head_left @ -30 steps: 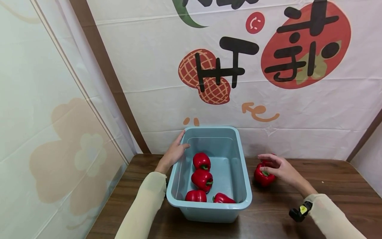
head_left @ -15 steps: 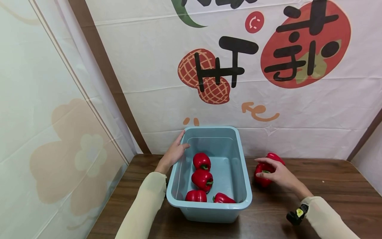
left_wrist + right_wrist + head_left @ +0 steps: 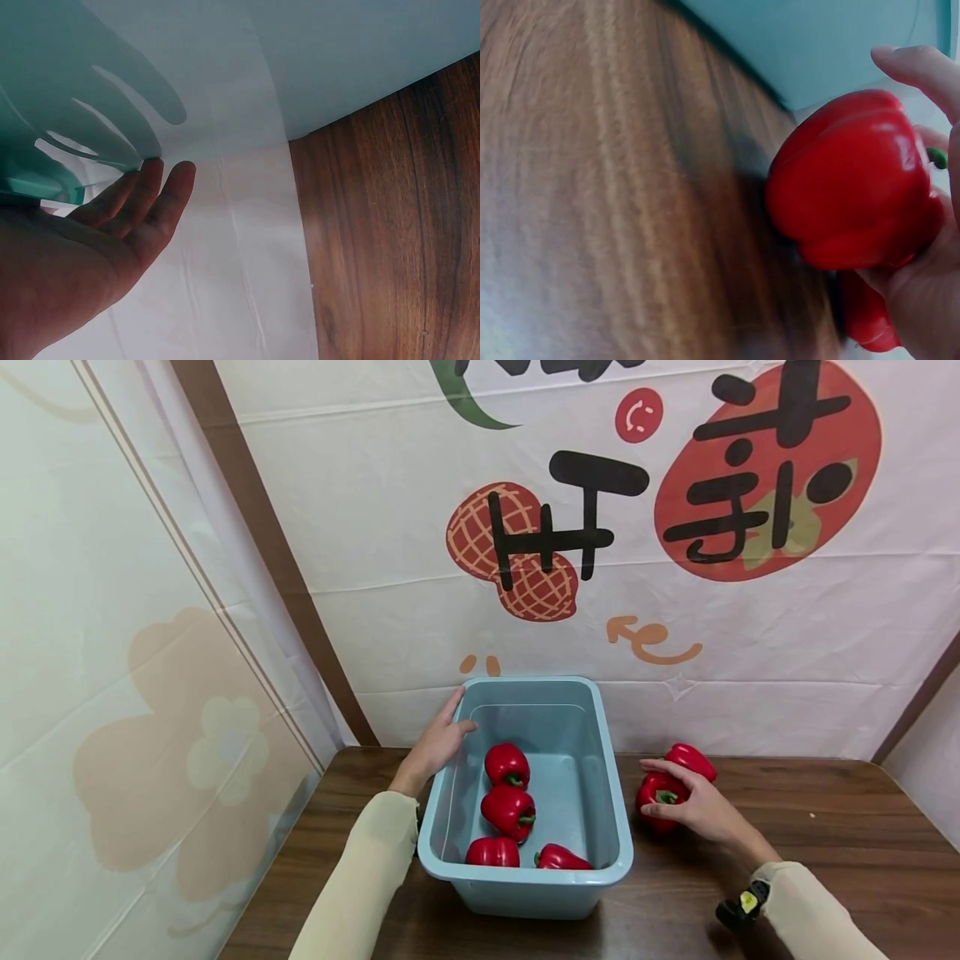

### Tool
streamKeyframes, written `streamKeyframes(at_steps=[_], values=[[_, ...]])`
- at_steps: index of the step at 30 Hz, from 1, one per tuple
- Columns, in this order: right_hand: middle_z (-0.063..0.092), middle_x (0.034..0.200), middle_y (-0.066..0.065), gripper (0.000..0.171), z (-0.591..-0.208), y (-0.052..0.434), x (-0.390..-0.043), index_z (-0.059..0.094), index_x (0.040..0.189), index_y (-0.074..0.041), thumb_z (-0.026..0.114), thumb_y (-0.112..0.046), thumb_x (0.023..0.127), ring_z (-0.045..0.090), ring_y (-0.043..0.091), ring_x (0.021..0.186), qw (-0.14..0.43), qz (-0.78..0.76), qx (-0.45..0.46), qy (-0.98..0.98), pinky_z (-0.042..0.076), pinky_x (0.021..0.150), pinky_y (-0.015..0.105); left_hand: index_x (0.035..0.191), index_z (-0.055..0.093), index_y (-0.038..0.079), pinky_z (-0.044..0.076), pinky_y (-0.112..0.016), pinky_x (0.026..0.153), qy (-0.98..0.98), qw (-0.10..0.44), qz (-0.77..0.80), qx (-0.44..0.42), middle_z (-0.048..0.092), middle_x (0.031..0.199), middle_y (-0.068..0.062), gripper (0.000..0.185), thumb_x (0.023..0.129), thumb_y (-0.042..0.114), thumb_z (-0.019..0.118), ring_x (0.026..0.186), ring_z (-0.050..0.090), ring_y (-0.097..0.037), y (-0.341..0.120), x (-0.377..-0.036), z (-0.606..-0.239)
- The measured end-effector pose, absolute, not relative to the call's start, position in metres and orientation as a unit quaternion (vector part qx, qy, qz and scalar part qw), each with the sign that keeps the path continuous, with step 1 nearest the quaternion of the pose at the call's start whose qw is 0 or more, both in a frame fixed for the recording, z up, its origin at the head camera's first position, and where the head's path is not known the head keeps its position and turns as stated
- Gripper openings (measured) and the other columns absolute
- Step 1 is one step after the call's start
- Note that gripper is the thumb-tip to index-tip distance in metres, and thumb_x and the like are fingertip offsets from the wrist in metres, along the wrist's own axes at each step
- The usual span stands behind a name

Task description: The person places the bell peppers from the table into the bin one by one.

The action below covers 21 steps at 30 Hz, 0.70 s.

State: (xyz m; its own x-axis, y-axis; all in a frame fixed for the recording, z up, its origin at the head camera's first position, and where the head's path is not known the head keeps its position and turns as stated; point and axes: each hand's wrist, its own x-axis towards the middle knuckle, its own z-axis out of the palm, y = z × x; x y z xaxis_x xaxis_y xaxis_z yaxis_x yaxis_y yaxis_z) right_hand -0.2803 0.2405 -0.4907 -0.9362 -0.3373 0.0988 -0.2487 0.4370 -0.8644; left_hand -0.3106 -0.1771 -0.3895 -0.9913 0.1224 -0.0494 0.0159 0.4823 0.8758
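Observation:
My left hand (image 3: 437,745) holds the rim of the pale blue plastic basin (image 3: 429,835), thumb over the edge and fingers along the outer wall. In the left wrist view its fingers (image 3: 154,206) lie against that wall. Right of the basin, my right hand (image 3: 701,806) is curved round a red bell pepper (image 3: 651,817), thumb on the near side and fingers on the far side. The right wrist view shows the pepper (image 3: 851,184) large, its green stem (image 3: 937,157) toward the palm and the thumb (image 3: 915,67) stretched across above it. Another red bell pepper (image 3: 690,760) lies just behind.
Several red bell peppers lie in the basin, one pepper (image 3: 507,763) toward its back and another pepper (image 3: 562,858) at the near right. A printed cloth wall (image 3: 390,627) closes off the back of the brown wooden table (image 3: 832,827), and a second cloth (image 3: 187,710) hangs at left.
My right hand has moved slightly left and closed in round the nearer pepper, which has shifted a little toward me. The rear pepper has come into fuller view. My left hand stays put.

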Motion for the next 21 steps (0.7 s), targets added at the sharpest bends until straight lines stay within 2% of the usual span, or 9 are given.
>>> streamKeyframes(at_steps=[15,21], values=[[0.053,0.131,0.016,0.076,-0.515,0.237,-0.282,0.047,0.147,-0.019,0.081,-0.028,0.080,0.050,0.037,0.115,0.016,-0.497,-0.167,0.851,0.054,0.078,0.037,0.159,0.012,0.037,0.034,-0.069,0.104,0.856,0.053,0.513,0.040,0.019,0.164,-0.004,0.067,0.100,0.032,0.045,0.141,0.034,-0.040,-0.178,-0.312,-0.391],[0.053,0.131,0.017,0.075,-0.518,0.239,-0.282,0.047,0.147,-0.018,0.080,-0.024,0.080,0.051,0.037,0.114,0.013,-0.513,-0.171,0.841,0.056,0.077,0.034,0.159,0.012,0.037,0.036,-0.069,0.104,0.854,0.058,0.514,0.045,0.018,0.165,-0.005,0.067,0.100,0.032,0.044,0.141,0.034,-0.040,-0.178,-0.313,-0.391]])
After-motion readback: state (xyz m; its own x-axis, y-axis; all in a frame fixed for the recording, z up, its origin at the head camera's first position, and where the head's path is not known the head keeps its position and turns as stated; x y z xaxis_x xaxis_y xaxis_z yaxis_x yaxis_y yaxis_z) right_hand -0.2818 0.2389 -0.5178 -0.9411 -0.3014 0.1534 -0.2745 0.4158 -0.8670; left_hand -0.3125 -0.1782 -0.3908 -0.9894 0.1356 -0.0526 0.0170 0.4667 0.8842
